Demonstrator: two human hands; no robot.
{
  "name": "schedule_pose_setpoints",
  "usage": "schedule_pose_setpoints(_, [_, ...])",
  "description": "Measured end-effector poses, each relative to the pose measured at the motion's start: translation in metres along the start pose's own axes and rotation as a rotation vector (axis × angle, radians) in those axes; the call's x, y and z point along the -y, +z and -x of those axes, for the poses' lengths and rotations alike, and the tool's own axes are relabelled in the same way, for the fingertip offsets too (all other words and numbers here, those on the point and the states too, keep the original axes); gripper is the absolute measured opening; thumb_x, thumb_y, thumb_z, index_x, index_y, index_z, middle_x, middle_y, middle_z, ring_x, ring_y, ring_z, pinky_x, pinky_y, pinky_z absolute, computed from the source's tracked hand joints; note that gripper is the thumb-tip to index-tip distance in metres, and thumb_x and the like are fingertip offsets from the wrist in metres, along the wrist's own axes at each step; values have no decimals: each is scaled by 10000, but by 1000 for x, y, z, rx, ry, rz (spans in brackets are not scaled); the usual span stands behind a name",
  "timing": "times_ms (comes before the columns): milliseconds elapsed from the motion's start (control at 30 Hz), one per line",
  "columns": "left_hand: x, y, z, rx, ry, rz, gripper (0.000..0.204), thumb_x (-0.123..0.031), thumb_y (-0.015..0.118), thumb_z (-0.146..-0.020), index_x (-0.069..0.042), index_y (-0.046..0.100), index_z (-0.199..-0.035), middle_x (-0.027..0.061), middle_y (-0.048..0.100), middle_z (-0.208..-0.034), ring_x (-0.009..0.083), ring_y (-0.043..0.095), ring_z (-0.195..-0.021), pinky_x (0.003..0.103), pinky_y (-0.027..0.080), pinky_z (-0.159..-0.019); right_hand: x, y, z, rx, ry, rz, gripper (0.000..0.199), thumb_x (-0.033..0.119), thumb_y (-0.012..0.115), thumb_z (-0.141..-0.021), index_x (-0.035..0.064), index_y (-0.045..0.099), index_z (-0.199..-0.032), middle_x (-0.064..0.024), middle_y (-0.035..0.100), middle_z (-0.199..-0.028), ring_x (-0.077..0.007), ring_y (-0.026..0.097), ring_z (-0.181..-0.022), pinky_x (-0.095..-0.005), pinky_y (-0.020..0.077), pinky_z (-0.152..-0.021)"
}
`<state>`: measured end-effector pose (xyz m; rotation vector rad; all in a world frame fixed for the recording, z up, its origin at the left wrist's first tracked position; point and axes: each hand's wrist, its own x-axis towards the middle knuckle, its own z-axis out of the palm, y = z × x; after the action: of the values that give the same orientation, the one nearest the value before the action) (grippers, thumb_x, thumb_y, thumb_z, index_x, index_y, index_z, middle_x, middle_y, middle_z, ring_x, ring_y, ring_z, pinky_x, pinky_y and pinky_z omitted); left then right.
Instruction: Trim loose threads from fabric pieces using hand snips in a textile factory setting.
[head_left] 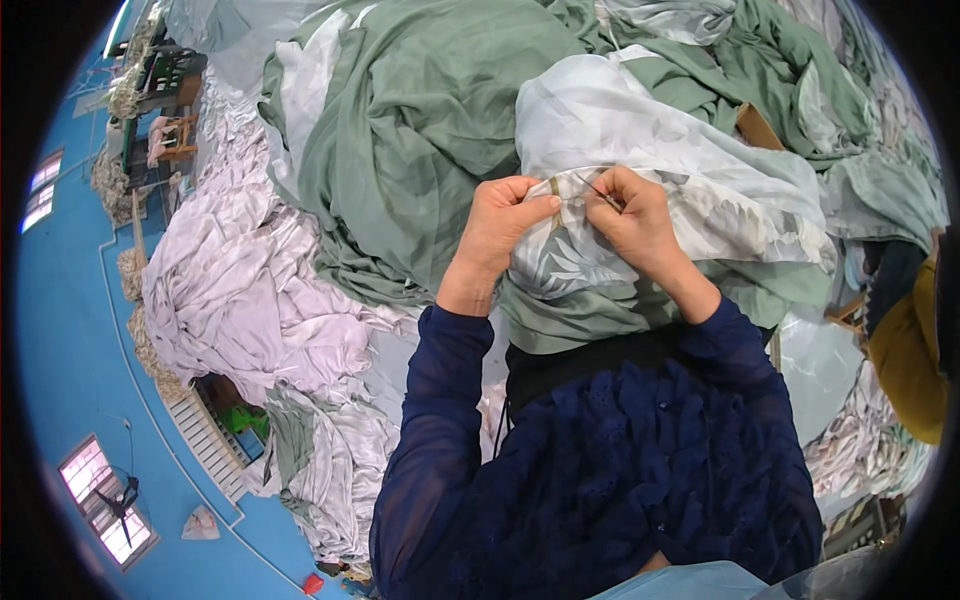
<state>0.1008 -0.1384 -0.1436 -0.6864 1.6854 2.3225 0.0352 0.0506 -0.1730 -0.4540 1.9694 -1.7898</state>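
My left hand pinches the edge of a white fabric with a grey-green leaf print between thumb and fingers. Just to its right, my right hand is closed around a small, slender dark tool. The tool's tip points at the fabric edge by my left fingertips; its exact kind is too small to make out. Both hands are close together over my lap. The printed fabric runs off to the right, with its pale, thin side bunched up behind my hands.
A big heap of green cloth lies ahead and to the left, with more green cloth at the far right. Pale pinkish fabric is piled at left. Someone in a mustard garment is at the right edge. A fan stands lower left.
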Motion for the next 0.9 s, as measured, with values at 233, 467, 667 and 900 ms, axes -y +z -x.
schedule_pose_setpoints(233, [-1,0,-1,35,-16,2,134,-37,707,-872,55,711,-969,20,703,-843,40,599,-697,204,477,-620,6,1,3,42,54,-185,52,31,664,-883,8,618,-875,71,551,-723,-3,430,-655,-188,341,-577])
schedule_pose_setpoints(467, [-1,0,-1,38,-42,18,136,-51,701,-884,56,713,-967,23,707,-842,40,602,-701,209,480,-622,4,-24,6,-65,255,-481,146,100,642,-939,46,607,-808,57,556,-701,8,392,-537,-203,287,-468])
schedule_pose_setpoints(667, [1,2,-3,35,-49,17,136,-62,701,-888,52,712,-962,25,708,-836,41,602,-690,206,478,-612,5,-25,11,68,75,-152,112,68,670,-906,28,609,-822,46,573,-722,-2,437,-592,-188,331,-519])
schedule_pose_setpoints(900, [1,8,0,26,-19,14,132,-68,703,-891,48,711,-952,20,701,-816,41,599,-678,202,469,-597,18,6,10,26,52,-144,72,10,695,-855,5,631,-886,52,594,-753,-10,467,-683,-185,383,-607])
